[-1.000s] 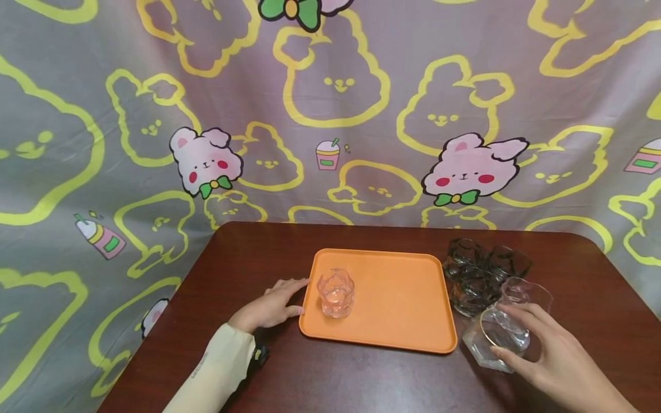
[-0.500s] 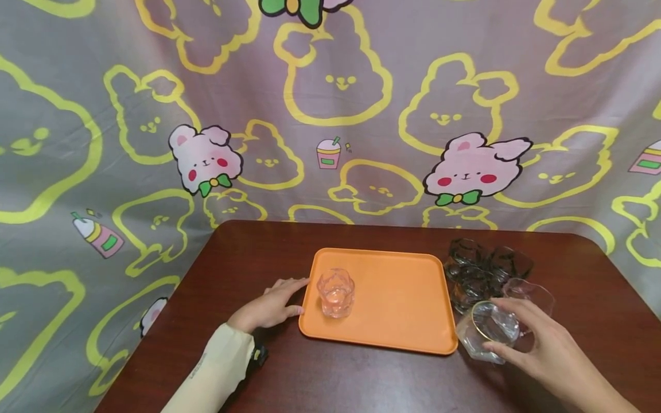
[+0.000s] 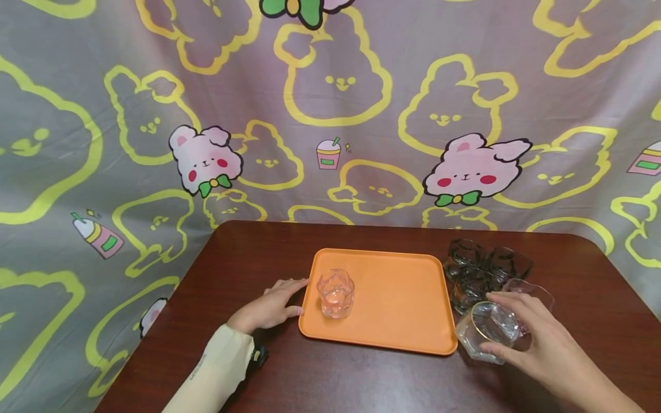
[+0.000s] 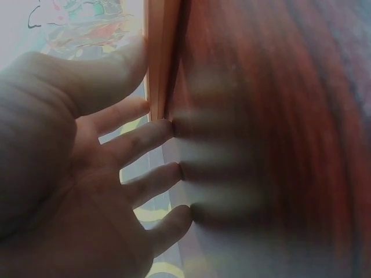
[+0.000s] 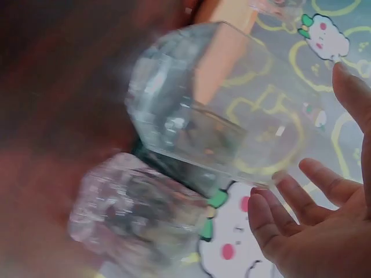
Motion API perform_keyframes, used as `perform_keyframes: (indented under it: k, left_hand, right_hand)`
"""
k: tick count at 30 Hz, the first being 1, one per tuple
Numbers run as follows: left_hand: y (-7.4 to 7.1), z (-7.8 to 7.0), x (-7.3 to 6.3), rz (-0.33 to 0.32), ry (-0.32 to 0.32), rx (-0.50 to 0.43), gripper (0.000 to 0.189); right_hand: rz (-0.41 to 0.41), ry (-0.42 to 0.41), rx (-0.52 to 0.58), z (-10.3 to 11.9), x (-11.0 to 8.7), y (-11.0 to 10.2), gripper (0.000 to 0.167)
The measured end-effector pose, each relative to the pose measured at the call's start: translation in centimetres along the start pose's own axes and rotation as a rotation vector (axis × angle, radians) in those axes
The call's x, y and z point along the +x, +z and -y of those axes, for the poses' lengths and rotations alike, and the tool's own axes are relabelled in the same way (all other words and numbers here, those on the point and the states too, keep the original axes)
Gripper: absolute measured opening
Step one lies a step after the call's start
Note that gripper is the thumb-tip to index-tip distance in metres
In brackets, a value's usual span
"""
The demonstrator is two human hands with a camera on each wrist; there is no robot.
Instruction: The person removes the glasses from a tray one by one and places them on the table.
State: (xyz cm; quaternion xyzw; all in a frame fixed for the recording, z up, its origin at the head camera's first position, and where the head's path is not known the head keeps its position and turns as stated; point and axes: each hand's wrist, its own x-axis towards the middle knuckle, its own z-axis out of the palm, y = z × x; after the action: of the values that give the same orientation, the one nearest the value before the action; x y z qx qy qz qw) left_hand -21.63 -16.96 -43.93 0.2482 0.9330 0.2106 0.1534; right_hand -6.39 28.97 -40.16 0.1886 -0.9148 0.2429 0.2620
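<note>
My right hand [image 3: 542, 341] holds a clear, gold-rimmed glass tumbler [image 3: 472, 338] between thumb and fingers at its rim. The tumbler has flat, angular sides and leans to one side, right by the tray's near right corner. In the right wrist view, fingertips meet the rim of this tumbler [image 5: 168, 98]. An orange tray [image 3: 397, 298] lies mid-table, bearing one pinkish faceted glass [image 3: 335, 295] at its left. My left hand [image 3: 268, 307] rests at the tray's left edge, fingers extended; the left wrist view shows them spread along the tray's side [image 4: 157, 58].
Several dark glasses [image 3: 470, 287] stand clustered right of the tray. Another pinkish glass [image 3: 532, 289] is just behind my right hand, partly hidden by it. A patterned curtain [image 3: 361, 115] hangs behind the brown table [image 3: 372, 378].
My right hand has shifted slightly left and away from me with the clear tumbler, then almost stopped. The left hand, tray and other glasses have stayed put.
</note>
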Motion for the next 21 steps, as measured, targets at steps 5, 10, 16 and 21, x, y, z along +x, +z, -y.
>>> perform_keyframes:
  k: [5,10,16,21]
  left_hand:
    - [0.0,-0.1,-0.1,0.002,0.006,-0.004,0.065]
    - [-0.1,-0.2,-0.2,0.01,0.002,-0.01,0.066]
    - [-0.2,-0.3,-0.2,0.02,-0.006,-0.01,0.067]
    - [-0.2,-0.3,-0.3,0.016,-0.005,-0.01,0.066]
  right_hand:
    - [0.029,-0.051,-0.015,1.2,1.8,-1.2,0.089]
    - [0.058,-0.123,0.002,2.7,4.3,-2.7,0.087]
    - [0.089,-0.19,0.049,4.1,7.2,-3.1,0.082]
    - [0.127,-0.252,0.05,5.1,9.1,-2.2,0.08]
